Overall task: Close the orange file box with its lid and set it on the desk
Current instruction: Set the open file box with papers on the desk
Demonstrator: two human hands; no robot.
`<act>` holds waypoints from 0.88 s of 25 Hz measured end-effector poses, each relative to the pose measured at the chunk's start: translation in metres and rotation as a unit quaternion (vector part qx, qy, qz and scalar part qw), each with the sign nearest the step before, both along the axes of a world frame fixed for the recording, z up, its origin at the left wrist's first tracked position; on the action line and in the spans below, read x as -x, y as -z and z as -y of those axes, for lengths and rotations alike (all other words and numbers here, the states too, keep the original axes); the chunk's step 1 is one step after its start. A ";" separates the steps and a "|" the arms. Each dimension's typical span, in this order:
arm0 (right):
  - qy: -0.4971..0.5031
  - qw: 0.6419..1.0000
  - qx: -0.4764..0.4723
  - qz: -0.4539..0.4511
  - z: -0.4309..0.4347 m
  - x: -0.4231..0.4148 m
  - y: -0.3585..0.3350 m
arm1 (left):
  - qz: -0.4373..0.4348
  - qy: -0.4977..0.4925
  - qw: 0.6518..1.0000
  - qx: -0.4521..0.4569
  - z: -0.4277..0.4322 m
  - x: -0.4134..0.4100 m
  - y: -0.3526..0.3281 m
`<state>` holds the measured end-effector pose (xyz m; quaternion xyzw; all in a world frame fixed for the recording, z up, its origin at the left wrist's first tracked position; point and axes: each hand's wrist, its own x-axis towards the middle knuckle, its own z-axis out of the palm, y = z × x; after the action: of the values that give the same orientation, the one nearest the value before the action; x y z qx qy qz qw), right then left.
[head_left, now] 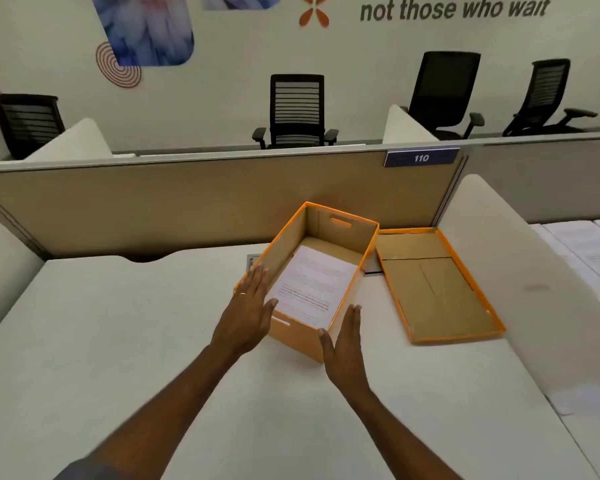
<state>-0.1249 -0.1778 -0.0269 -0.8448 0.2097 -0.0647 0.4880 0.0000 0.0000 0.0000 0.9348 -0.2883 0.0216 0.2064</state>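
The orange file box (293,336) stands open on the white desk (118,341), with a printed sheet of paper (314,282) lying inside. Its lid (433,282) lies upside down on the desk just to the right of the box, brown inside facing up. My left hand (252,306) is flat with fingers together against the box's left wall. My right hand (345,344) is flat at the box's near right corner. Neither hand grips anything.
A beige partition (187,202) with a "110" tag (421,158) runs behind the desk. A white rounded divider (520,271) stands right of the lid, with papers (582,251) beyond it. Black office chairs (297,110) stand behind the partition.
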 end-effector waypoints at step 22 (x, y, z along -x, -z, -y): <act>0.033 0.982 -0.187 -0.018 0.026 -0.019 -0.010 | -0.352 -0.147 0.880 0.283 -0.064 -0.028 0.004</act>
<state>-0.1058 -0.2038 -0.0166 -0.7323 0.2546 -0.0254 0.6311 0.0276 0.0635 -0.0038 0.8142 -0.0378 -0.1980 0.5445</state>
